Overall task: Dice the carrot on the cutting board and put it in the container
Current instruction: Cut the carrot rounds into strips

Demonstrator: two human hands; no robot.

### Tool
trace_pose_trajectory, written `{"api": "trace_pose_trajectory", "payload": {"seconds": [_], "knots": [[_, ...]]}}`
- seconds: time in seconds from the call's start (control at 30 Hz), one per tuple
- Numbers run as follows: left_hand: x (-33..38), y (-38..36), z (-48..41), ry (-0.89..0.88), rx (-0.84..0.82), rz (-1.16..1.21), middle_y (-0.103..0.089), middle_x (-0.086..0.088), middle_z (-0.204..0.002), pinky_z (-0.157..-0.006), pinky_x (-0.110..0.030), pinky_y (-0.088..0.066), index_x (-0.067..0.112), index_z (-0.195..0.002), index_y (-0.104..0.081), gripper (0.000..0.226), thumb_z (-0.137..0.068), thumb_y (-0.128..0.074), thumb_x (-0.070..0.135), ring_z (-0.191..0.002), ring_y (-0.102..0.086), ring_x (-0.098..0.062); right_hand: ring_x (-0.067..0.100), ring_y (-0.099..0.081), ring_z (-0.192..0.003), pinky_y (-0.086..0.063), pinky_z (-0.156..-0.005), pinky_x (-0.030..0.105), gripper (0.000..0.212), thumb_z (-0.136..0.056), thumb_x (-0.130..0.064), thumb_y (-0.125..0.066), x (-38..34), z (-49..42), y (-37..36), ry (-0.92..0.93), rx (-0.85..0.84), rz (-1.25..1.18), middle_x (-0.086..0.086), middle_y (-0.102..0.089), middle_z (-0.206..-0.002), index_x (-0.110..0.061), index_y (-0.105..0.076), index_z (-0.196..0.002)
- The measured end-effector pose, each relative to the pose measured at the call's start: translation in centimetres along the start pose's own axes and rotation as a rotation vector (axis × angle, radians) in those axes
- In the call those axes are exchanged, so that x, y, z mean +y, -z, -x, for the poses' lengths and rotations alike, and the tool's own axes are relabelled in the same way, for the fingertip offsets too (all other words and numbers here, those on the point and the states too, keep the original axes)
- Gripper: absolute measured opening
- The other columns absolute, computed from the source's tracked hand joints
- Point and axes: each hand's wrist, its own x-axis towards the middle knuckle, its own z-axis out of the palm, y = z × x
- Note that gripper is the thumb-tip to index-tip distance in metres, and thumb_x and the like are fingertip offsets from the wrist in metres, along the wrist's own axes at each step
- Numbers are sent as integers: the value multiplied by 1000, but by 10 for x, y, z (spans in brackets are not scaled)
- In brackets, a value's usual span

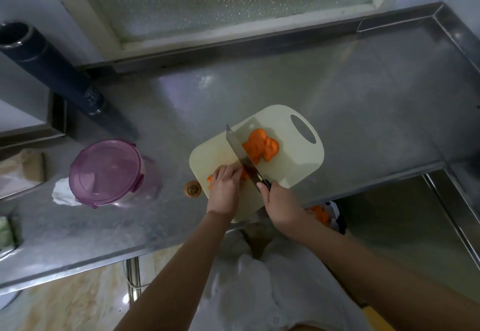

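Observation:
A cream cutting board (291, 164) with a handle hole lies on the steel counter. A heap of cut orange carrot (262, 147) sits on its far half. My left hand (224, 187) holds down a piece of carrot (211, 178) at the board's near left edge, fingers curled over it. My right hand (279, 204) grips the dark handle of a cleaver (240, 152), whose broad blade stands on the board right beside my left fingers. The container (106, 172), a round tub with a purple clip lid on it, stands left of the board.
A carrot top end (192, 188) lies on the steel counter (363, 112) just left of the board. Crumpled white paper (61, 194) lies by the container. A dark pipe (52, 68) rises at the back left. A sink basin (405, 226) opens at the right; orange peel (320, 213) lies below the counter's front edge.

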Motion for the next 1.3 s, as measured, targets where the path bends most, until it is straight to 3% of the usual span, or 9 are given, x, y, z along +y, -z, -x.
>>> {"api": "trace_pose_trajectory", "payload": {"seconds": [0.17, 0.43, 0.63, 0.77, 0.9, 1.13, 1.3], "knots": [[-2, -1, 1, -1, 7, 21, -64, -11, -89, -84, -44, -53, 3, -99, -69, 36, -65, -77, -4, -83, -61, -32, 17, -60, -84, -39, -67, 22, 39, -100, -43, -27, -5, -2, -8, 24, 3, 142, 9, -64, -98, -12, -50, -96], [0, 5, -2, 11, -26, 101, -65, -13, -88, -74, -42, -52, 2, -95, -70, 28, -68, -75, -3, -82, -62, -34, 28, -60, -98, -46, -79, 34, 49, -100, -45, -28, -16, -18, 4, 100, -21, 58, 15, -63, -105, -5, -54, -110], [2, 13, -7, 88, -125, 112, -60, -8, -100, -86, -35, -41, 9, -110, -67, 28, -83, -62, 7, -97, -52, -26, 26, -59, -90, -38, -70, 29, 47, -99, -45, -29, -12, -23, 17, 138, -17, -51, 11, -60, -92, -7, -57, -100], [-1, 18, -8, 67, -127, 142, -62, -3, -98, -85, -33, -44, 14, -102, -67, 19, -84, -62, 15, -93, -53, -22, 17, -55, -76, -43, -69, 29, 39, -98, -49, -29, -7, -14, 22, 107, -36, -146, 1, -53, -79, -18, -47, -84], [0, 21, -10, 103, -106, 198, -64, -4, -88, -78, -28, -44, 14, -93, -70, 13, -86, -59, 13, -85, -54, -21, 9, -47, -63, -36, -57, 24, 40, -98, -48, -29, -6, -5, 27, 80, -44, -148, -2, -47, -70, -23, -39, -69], [0, 23, -18, 196, -119, 197, -64, -11, -91, -73, -15, -31, 7, -95, -72, 19, -86, -55, 3, -87, -54, -22, 25, -58, -87, -45, -78, 36, 43, -99, -47, -29, -6, 2, 27, 43, -43, -137, 9, -56, -87, -11, -51, -87], [0, 21, -15, 226, -98, 206, -64, -11, -89, -71, -16, -28, 6, -89, -71, 17, -86, -55, 5, -88, -52, -23, 18, -53, -78, -40, -72, 29, 42, -100, -44, -29, -8, 4, 25, 45, -67, -147, 5, -54, -82, -11, -51, -86]]}}
